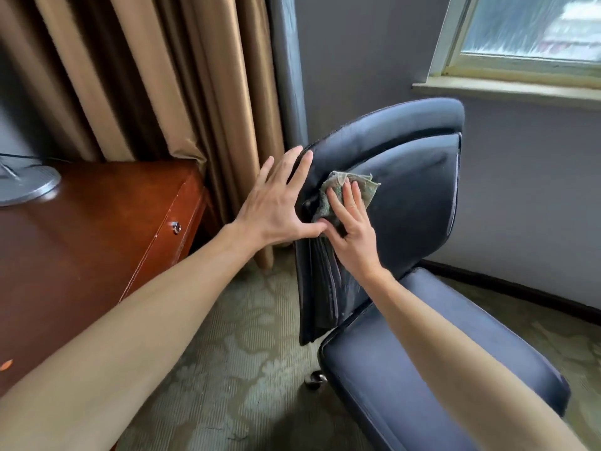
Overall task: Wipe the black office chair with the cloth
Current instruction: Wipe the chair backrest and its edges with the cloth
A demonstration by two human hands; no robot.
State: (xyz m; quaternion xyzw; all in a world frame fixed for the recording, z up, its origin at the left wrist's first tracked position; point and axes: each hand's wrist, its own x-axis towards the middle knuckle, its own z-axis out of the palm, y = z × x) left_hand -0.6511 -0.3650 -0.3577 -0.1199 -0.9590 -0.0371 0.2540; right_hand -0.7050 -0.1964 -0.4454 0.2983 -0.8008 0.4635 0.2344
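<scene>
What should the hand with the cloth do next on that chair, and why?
Probably slide the right hand and cloth across the chair backrest toward its far side: the cloth sits near the edge braced by the left hand.

The chair [413, 196] backrest stood close to the curtain [201, 92], leaving only a narrow gap at its left edge, where the left hand [276, 203] lay. The bench [97, 242] blocked the left side, its corner near the curtain. Open floor [244, 336] ran between bench and chair. Right of the backrest the wall [520, 190] stood near, with the sill [507, 89] jutting out above.
</scene>
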